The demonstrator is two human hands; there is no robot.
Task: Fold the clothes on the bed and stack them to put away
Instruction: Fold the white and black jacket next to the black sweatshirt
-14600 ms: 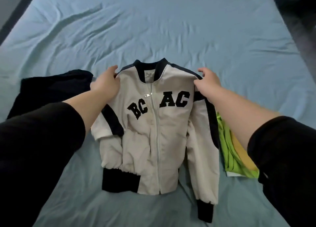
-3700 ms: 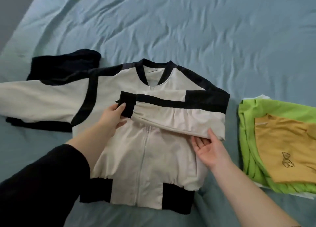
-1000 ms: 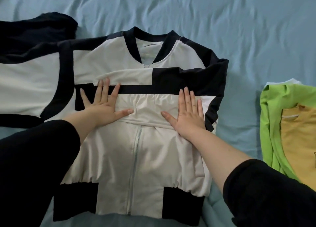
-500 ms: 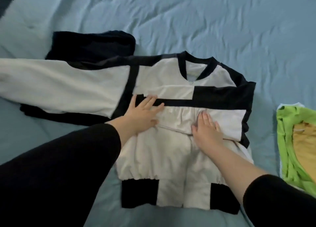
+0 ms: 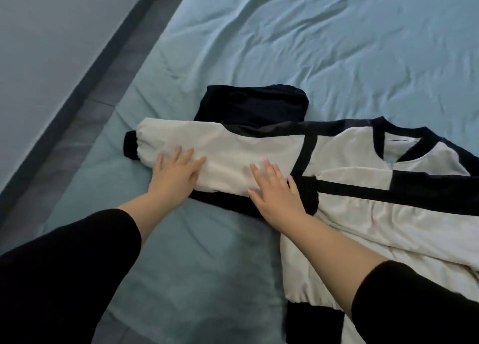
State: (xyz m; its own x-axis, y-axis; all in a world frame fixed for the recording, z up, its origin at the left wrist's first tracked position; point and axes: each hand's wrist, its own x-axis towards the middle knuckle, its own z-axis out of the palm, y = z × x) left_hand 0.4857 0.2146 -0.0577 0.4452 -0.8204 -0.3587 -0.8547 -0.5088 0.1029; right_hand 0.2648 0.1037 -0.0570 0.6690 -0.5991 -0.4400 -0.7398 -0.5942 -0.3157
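Two hands now lie flat on the jacket's outstretched sleeve; half a second ago both pressed the folded sleeve across the chest. The left hand, fingers spread, rests on the outstretched sleeve towards its black cuff. The right hand, fingers straight and slightly apart, rests where that sleeve meets the jacket's body, touching the folded sleeve's cuff. The view has swung away from the jacket's right side, so the green and yellow stack is out of frame. "BC AC", read on the chest earlier, is hidden under the folded sleeve, and no other writing can be read. One jacket lies face up on the blue sheet, with two sleeves and one collar showing. One dark garment lies partly under its outstretched sleeve, on the far side.
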